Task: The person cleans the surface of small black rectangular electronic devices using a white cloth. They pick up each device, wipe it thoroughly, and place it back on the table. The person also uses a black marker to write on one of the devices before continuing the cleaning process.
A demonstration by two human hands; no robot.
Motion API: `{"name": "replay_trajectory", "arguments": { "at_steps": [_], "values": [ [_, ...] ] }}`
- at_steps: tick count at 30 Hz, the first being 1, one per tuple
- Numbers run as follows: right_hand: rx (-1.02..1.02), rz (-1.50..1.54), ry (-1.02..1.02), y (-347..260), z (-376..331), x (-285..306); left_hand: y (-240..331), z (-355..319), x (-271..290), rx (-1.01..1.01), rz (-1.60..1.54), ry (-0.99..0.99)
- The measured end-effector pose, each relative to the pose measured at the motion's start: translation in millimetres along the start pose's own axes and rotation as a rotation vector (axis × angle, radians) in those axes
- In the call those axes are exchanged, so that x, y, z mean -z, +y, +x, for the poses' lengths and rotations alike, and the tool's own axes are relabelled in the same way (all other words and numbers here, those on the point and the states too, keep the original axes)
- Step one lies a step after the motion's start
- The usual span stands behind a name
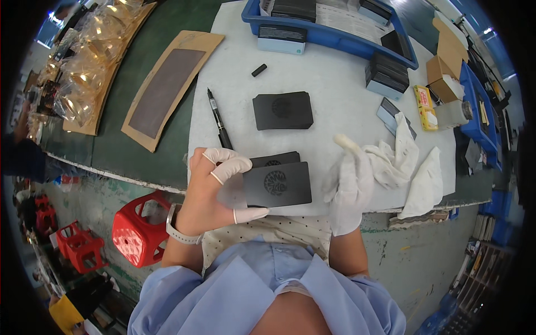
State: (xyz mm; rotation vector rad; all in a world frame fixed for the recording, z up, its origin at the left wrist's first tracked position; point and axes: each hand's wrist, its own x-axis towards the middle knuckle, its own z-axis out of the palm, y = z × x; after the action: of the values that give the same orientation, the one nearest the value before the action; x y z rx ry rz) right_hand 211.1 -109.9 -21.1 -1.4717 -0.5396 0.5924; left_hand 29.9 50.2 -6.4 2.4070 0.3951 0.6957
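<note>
My left hand [215, 192], with white finger cots on several fingertips, grips a black card [293, 184] at its left side, thumb at the lower edge and fingers at the upper one. The card bears a dark round emblem. Partly hidden behind it lies another black card or stack [287, 157]. Farther off rests a black card stack [283, 111] with a similar emblem. My right hand [350, 190] wears a white glove and hovers to the right of the held card, apart from it. Its fingers are stretched and somewhat blurred, with nothing visible in them.
A black pen [218, 117] and its cap [259, 70] lie on the white sheet. At the back stands a blue tray [335, 42]; card stacks [388, 75] sit by it. White cloths or gloves [421, 184] lie right. A brown board [167, 89] is left; a red stool [131, 234] stands below.
</note>
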Motion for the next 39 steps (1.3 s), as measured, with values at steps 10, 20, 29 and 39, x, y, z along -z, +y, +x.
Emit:
{"name": "replay_trajectory", "arguments": {
  "at_steps": [10,20,29,39],
  "values": [
    [-0.029,0.084,-0.134,-19,0,-15,14,-9,-3,-0.063,-0.12,0.012],
    [-0.035,0.005,-0.019,-19,-11,-14,13,-26,12,-0.043,-0.087,0.065],
    [-0.116,0.131,-0.235,-23,-21,-41,6,-41,14,0.013,-0.056,0.092],
    [-0.079,0.125,-0.166,-14,-17,-38,-5,-55,15,0.12,-0.072,0.091]
  ]
}}
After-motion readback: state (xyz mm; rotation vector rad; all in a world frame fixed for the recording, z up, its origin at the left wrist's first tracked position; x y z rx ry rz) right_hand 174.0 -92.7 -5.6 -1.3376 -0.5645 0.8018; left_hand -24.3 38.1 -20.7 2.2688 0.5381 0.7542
